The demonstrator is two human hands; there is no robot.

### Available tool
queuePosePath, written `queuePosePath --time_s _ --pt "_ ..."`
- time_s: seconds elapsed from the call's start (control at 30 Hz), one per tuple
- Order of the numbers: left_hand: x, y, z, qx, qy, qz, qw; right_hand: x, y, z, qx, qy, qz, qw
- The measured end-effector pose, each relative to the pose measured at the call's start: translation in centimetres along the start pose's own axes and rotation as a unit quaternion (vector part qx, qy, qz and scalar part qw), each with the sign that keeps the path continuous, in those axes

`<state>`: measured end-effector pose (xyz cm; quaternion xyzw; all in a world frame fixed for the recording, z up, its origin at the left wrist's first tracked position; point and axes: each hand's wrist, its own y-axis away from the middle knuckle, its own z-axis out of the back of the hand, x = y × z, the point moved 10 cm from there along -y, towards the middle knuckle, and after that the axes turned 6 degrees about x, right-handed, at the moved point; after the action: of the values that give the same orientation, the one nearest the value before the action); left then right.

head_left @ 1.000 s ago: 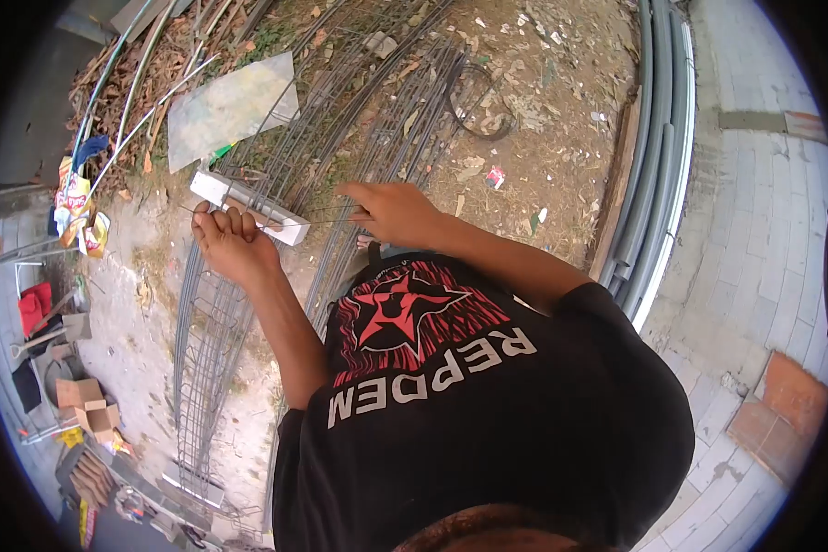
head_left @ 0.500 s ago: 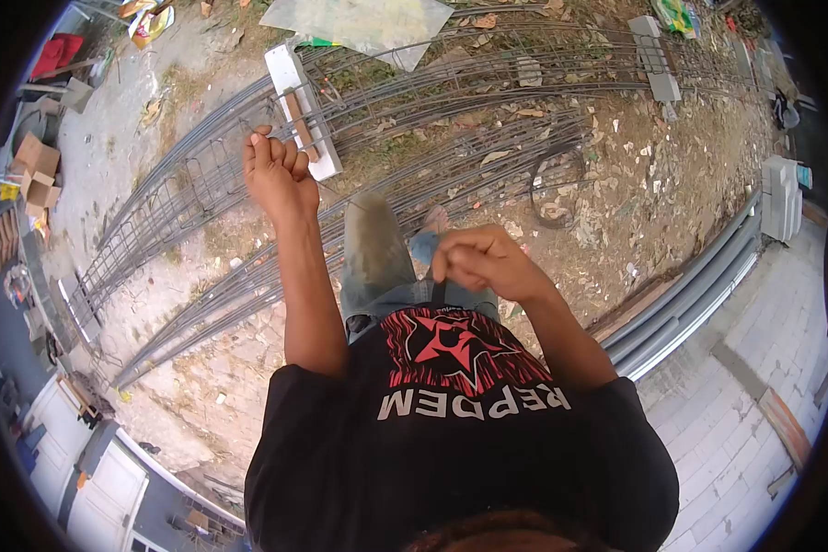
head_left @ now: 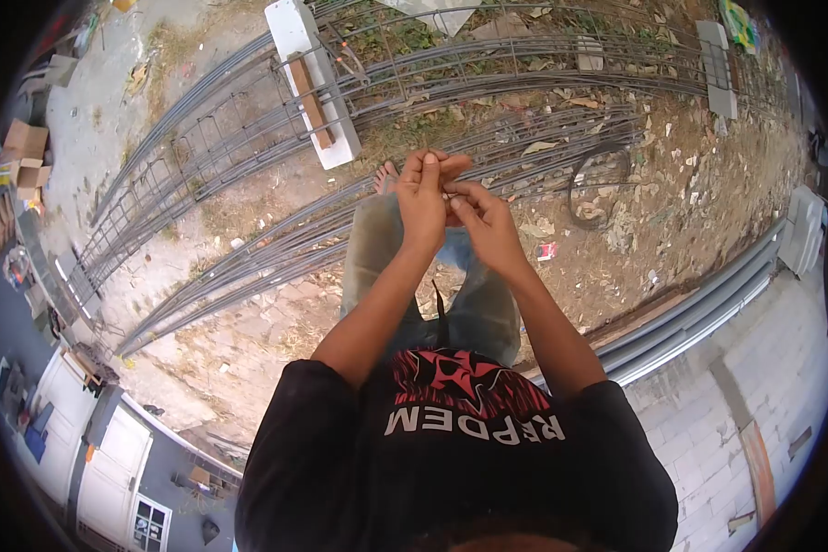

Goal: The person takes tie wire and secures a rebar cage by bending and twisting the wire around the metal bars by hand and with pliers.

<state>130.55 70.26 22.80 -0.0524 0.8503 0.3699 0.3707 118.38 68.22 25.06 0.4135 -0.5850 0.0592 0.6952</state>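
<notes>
Both hands meet just above my knees, with their fingertips close together or touching. My left hand (head_left: 421,207) has its thumb raised and its fingers curled in. Beside it, my right hand (head_left: 489,225) pinches thumb against forefinger. A tiny pale spot shows between the fingertips, too small to name. Below the hands are my worn jeans (head_left: 373,253), with a dark strap (head_left: 440,304) hanging at the waist. Past the hands, a bundle of loose steel bars (head_left: 248,262) lies on the ground, and my bare foot (head_left: 386,178) shows by the bars.
A tied rebar cage (head_left: 189,161) rests across a white block (head_left: 290,41) with a brown strip (head_left: 309,101) on it. Another block (head_left: 716,69) stands farther right. A black wire coil (head_left: 575,198) lies on littered soil. Grey pipes (head_left: 681,322) run alongside a pale block wall (head_left: 699,460).
My left hand has swung right from its raised place at the left and joined my right hand. The right hand has moved forward from my waist. The view has shifted, and my foot now shows.
</notes>
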Motion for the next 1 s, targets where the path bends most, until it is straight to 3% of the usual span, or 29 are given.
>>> queuePosePath --time_s 0.07,0.13,0.17,0.2,0.27,0.3,0.4,0.5,0.6,0.63,0.73,0.83,1.0 --pt "1.6 -3.9 0.5 0.032 -0.039 -0.017 0.999 -0.6 -4.3 1.2 -0.016 0.022 -0.039 0.999" --pt "1.8 -8.8 3.3 0.065 -0.115 -0.062 0.989 -1.9 -8.6 1.9 -0.030 -0.009 0.036 0.999" --pt "2.0 -10.8 4.5 0.105 -0.179 -0.041 0.977 -2.9 -10.6 2.3 -0.038 -0.028 0.073 0.996" --pt "2.3 -12.4 5.7 0.135 -0.259 -0.025 0.956 -5.1 -12.2 2.0 0.000 0.009 0.037 0.999" --pt "3.3 -17.5 8.8 0.229 -0.437 -0.008 0.870 -11.2 -16.6 2.2 0.061 0.080 -0.017 0.995" --pt "4.2 -19.2 10.5 0.280 -0.519 0.005 0.808 -15.0 -18.8 2.7 0.038 0.130 0.003 0.991" --pt "2.3 -24.5 13.8 0.207 -0.672 -0.161 0.693 -21.5 -22.4 2.6 -0.007 0.186 0.054 0.981" --pt "4.3 -27.3 14.4 0.198 -0.618 -0.239 0.722 -25.2 -24.2 1.8 -0.059 0.229 0.070 0.969" --pt "8.6 -30.3 15.2 0.159 -0.650 -0.189 0.719 -28.3 -25.8 1.6 -0.106 0.185 0.105 0.971" --pt "9.1 -31.1 15.2 0.141 -0.677 -0.231 0.684 -28.8 -25.9 1.7 -0.110 0.183 0.103 0.972" --pt "9.7 -32.0 15.8 0.117 -0.651 -0.163 0.732 -28.7 -25.4 1.7 -0.119 0.189 0.101 0.970" --pt "10.4 -34.0 16.7 0.158 -0.599 -0.144 0.772 -29.3 -25.4 1.6 -0.128 0.190 0.121 0.966" --pt "10.0 -33.5 15.9 0.172 -0.603 -0.085 0.774 -30.2 -27.5 2.1 -0.108 0.130 0.141 0.975"
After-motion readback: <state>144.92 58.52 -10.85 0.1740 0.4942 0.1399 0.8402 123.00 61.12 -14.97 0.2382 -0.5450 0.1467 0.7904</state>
